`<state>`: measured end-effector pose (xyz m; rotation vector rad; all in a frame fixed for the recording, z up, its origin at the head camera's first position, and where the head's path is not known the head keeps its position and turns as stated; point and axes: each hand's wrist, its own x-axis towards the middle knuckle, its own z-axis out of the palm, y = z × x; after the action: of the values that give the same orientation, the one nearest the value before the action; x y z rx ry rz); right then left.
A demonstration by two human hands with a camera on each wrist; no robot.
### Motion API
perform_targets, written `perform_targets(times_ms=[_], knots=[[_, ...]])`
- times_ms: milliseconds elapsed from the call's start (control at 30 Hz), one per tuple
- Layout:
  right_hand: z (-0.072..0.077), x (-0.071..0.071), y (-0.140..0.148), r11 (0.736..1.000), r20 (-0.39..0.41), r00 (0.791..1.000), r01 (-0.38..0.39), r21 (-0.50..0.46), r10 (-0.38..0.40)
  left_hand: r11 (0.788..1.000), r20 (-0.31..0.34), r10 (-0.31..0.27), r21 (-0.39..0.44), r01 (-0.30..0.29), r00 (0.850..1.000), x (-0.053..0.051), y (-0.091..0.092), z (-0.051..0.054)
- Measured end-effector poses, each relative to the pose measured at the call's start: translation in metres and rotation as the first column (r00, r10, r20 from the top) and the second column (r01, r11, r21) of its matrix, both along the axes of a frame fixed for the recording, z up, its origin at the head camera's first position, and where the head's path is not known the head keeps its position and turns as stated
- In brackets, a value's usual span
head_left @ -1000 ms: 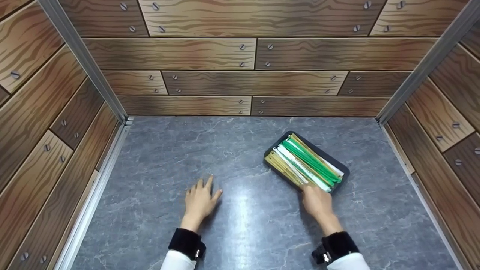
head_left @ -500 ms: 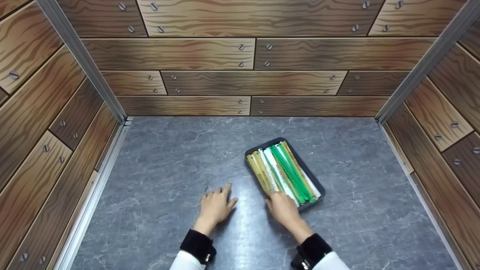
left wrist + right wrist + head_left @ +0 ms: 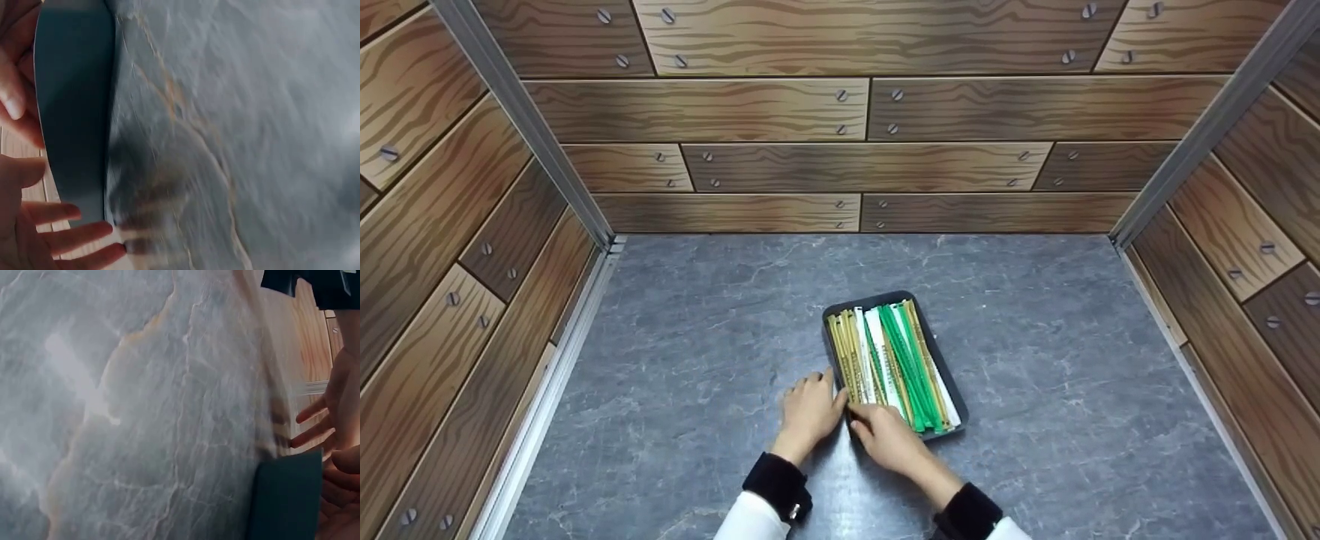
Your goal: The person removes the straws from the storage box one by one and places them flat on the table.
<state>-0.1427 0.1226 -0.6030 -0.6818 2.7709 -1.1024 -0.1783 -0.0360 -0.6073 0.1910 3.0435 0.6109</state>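
A shallow black tray (image 3: 949,386) lies slightly turned on the grey tabletop in the head view. Packed lengthwise inside are several long, slim printed sticks (image 3: 896,360) in gold, white and green. My right hand (image 3: 889,439) grips the tray's near left corner; part of its fingers is hidden by the rim. Close against the tray's left side is my left hand (image 3: 810,409), its fingers extended and its thumb by the right fingertips. In the left wrist view the left fingers (image 3: 79,236) lie near the dark tray wall (image 3: 76,112); whether they touch it I cannot tell.
Wood-patterned panels (image 3: 720,165) enclose the marbled grey tabletop (image 3: 697,300) at the back and both sides. Metal strips (image 3: 547,367) run along the side edges. Black bands (image 3: 776,484) circle both wrists above white sleeves.
My right hand has drawn the tray left and nearer, turning it more upright in view. My left hand has moved right to the tray's side.
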Motion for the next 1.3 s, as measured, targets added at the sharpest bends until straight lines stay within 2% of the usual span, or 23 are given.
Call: perform_targets(times_ms=[100,267,433,500,633,700,733,833,900,967,1133,1200,1300], knots=[[0.005,-0.001,0.008,0.999,-0.005,1.000,0.010,-0.032,-0.011,1.000,-0.021,0.016,0.018,-0.016,1.000,-0.002,0.001,-0.001],[0.012,-0.008,0.030,0.994,-0.063,0.993,0.096,-0.047,-0.099,0.994,-0.054,0.070,0.091,-0.065,0.996,-0.008,-0.009,0.000],[0.013,-0.013,0.048,0.982,-0.035,0.982,0.187,-0.018,-0.188,0.978,-0.035,0.138,0.160,-0.131,0.990,-0.016,-0.026,-0.002],[0.014,-0.013,0.051,0.979,-0.014,0.979,0.202,0.002,-0.202,0.964,-0.022,0.156,0.223,-0.147,0.988,-0.019,-0.031,-0.004],[0.015,-0.011,0.048,0.980,-0.004,0.982,0.190,0.053,-0.190,0.908,-0.006,0.185,0.382,-0.169,0.983,-0.022,-0.036,-0.007],[0.015,-0.011,0.044,0.978,-0.028,0.984,0.181,0.102,-0.179,0.889,-0.007,0.189,0.426,-0.168,0.982,-0.023,-0.036,-0.009],[0.015,-0.011,0.041,0.975,-0.045,0.984,0.178,0.130,-0.173,0.887,-0.009,0.191,0.430,-0.169,0.982,-0.024,-0.036,-0.010],[0.014,-0.014,0.034,0.959,-0.103,0.980,0.188,0.215,-0.169,0.893,-0.011,0.201,0.414,-0.179,0.979,-0.024,-0.033,-0.012],[0.014,-0.017,0.029,0.935,-0.146,0.973,0.215,0.281,-0.180,0.892,0.000,0.214,0.408,-0.195,0.977,-0.024,-0.031,-0.013],[0.014,-0.021,0.025,0.912,-0.150,0.969,0.238,0.334,-0.198,0.890,-0.016,0.202,0.422,-0.176,0.979,-0.023,-0.028,-0.015],[0.013,-0.029,0.021,0.860,-0.119,0.962,0.272,0.432,-0.245,0.885,-0.074,0.116,0.461,-0.069,0.990,-0.019,-0.021,-0.021],[0.011,-0.031,0.021,0.849,-0.127,0.959,0.284,0.445,-0.254,0.885,-0.061,0.097,0.463,-0.058,0.993,-0.017,-0.019,-0.022],[0.008,-0.033,0.020,0.839,-0.154,0.955,0.297,0.457,-0.254,0.886,-0.026,0.096,0.458,-0.074,0.995,-0.016,-0.017,-0.021]])
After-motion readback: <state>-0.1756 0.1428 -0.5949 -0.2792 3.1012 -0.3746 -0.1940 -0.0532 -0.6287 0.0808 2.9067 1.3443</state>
